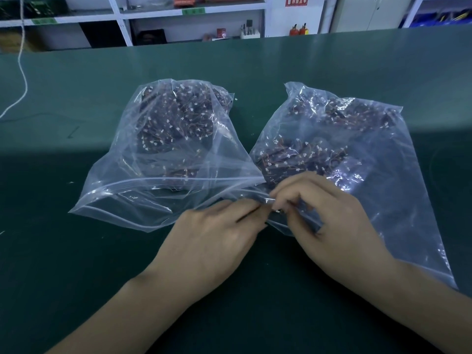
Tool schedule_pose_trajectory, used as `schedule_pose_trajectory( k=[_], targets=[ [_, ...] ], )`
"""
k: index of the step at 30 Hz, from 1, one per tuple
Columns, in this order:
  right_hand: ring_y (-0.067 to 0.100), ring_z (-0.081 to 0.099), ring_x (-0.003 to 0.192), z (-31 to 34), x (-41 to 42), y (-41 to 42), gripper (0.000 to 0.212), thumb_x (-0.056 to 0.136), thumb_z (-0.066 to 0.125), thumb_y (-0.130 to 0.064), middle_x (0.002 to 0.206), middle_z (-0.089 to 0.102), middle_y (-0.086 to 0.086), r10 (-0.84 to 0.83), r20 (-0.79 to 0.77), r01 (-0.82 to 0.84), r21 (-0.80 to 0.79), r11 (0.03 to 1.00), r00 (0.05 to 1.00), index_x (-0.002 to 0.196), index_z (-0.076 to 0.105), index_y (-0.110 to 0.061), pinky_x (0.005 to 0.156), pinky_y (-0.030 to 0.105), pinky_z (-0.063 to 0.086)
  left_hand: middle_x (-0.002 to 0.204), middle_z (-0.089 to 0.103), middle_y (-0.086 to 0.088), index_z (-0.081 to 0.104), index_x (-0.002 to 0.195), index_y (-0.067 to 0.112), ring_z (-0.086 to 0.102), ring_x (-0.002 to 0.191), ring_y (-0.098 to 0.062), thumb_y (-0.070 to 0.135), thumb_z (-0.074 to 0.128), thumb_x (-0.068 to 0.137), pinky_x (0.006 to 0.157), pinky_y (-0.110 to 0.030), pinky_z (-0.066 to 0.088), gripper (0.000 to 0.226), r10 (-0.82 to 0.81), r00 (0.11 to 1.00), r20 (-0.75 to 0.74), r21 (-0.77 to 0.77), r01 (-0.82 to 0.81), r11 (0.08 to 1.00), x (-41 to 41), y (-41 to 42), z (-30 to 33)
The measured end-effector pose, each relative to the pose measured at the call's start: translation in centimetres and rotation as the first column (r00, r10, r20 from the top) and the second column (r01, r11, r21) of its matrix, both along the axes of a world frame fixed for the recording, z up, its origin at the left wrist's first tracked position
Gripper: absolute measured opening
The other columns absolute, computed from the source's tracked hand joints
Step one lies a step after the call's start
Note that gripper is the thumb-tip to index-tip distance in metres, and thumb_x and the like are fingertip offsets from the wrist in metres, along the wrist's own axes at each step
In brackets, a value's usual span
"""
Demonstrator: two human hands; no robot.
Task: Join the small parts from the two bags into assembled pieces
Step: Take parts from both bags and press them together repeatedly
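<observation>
Two clear bags of small wired parts are shown on the green counter (76,251), the left bag (163,154) far-left of the left hand (217,233) and the right bag (344,149) under the right hand (324,213), whose fingers (281,200) meet at a pinched small part (272,204), scarcely discernible.

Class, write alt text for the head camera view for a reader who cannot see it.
A person's left hand and right hand pinch a tiny part together between two clear plastic zip bags of small wired parts on a dark green table.
</observation>
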State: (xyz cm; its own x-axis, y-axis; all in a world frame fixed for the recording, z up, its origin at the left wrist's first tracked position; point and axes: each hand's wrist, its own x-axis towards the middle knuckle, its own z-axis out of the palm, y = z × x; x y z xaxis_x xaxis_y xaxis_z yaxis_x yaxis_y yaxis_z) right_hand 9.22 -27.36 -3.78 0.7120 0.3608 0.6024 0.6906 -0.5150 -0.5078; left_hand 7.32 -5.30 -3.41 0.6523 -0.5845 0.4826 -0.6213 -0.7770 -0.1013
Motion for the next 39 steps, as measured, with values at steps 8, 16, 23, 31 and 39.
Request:
schedule_pose_trajectory(
  k=[8, 16, 23, 31, 39],
  targets=[
    [0.015, 0.065, 0.097, -0.3, 0.1, -0.1, 0.029, 0.09, 0.067, 0.009, 0.107, 0.066, -0.01, 0.0, -0.006, 0.0, -0.042, 0.999, 1.0, 0.099, 0.071, -0.018, 0.081, 0.04, 0.054, 0.086, 0.065, 0.016, 0.074, 0.09, 0.027, 0.061, 0.072, -0.005, 0.036, 0.061, 0.106, 0.054, -0.032, 0.05, 0.022, -0.015, 0.988, -0.152, -0.3, -0.031, 0.954, -0.1, 1.5, 0.7],
    [0.015, 0.067, 0.1, -0.1, -0.1, -0.1, 0.027, 0.092, 0.066, 0.008, 0.108, 0.068, -0.01, -0.007, -0.014, 0.006, -0.054, 0.999, 1.0, 0.098, 0.072, -0.018, 0.084, 0.042, 0.055, 0.054, 0.047, 0.01, 0.046, 0.067, 0.027, 0.048, 0.05, -0.019, 0.038, 0.04, 0.102, 0.053, -0.029, 0.032, 0.037, 0.421, 0.884, -0.204, -0.241, -0.462, 0.853, 1.4, 5.6, 1.3],
    [0.015, 0.066, 0.097, -0.1, -0.1, -0.1, 0.029, 0.09, 0.067, 0.009, 0.107, 0.067, -0.011, -0.014, -0.011, 0.013, -0.07, 0.997, 1.0, 0.097, 0.073, -0.018, 0.083, 0.041, 0.054, 0.051, 0.038, 0.011, 0.049, 0.071, 0.028, 0.041, 0.046, -0.02, 0.045, 0.063, 0.1, 0.053, -0.033, 0.043, 0.037, 0.599, 0.781, -0.177, -0.124, -0.621, 0.774, 2.9, 8.9, -0.1],
    [0.015, 0.066, 0.098, -0.1, -0.2, -0.1, 0.03, 0.09, 0.067, 0.01, 0.107, 0.067, -0.011, -0.018, -0.005, 0.017, -0.081, 0.997, 1.0, 0.098, 0.073, -0.019, 0.084, 0.042, 0.054, 0.046, 0.018, 0.02, 0.013, 0.057, 0.048, 0.03, 0.038, -0.015, 0.038, 0.085, 0.083, 0.05, -0.024, 0.031, 0.077, 0.555, 0.811, -0.184, -0.063, -0.573, 0.817, 2.6, 8.0, 1.3],
    [0.015, 0.065, 0.095, -0.1, -0.2, -0.1, 0.028, 0.091, 0.066, 0.007, 0.107, 0.068, -0.011, -0.016, -0.003, 0.016, -0.083, 0.996, 1.0, 0.099, 0.074, -0.019, 0.083, 0.041, 0.054, 0.055, 0.03, 0.023, 0.033, 0.076, 0.043, 0.034, 0.049, -0.006, 0.05, 0.081, 0.085, 0.051, -0.023, 0.029, 0.049, 0.576, 0.813, -0.087, -0.13, -0.582, 0.802, 2.8, 8.7, 0.7]
  ],
)
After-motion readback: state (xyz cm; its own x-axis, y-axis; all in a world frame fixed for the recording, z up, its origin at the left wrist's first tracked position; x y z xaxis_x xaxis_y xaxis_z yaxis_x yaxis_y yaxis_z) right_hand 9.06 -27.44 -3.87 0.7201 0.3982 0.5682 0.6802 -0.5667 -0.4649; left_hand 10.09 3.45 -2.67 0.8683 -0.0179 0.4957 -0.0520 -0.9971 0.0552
